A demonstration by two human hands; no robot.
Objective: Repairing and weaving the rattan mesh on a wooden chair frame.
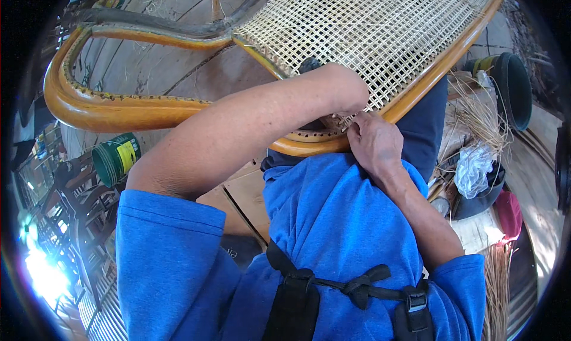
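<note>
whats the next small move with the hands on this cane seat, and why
Probably pull the cane strand snug at the near rim. Both the right hand and the left hand are bunched at the edge of the woven cane panel, where it meets the wooden frame; the strand itself is too fine to see.

Green can (117,156) with a yellow label, lying on its side on the plank floor (148,61), well left of the hands. Right of them: loose cane strands (483,112), a dark bucket (513,88) tipped on its side, and a crumpled plastic bag (474,170) in a dark bowl (479,203). Red cloth (508,213) just beyond.
</note>
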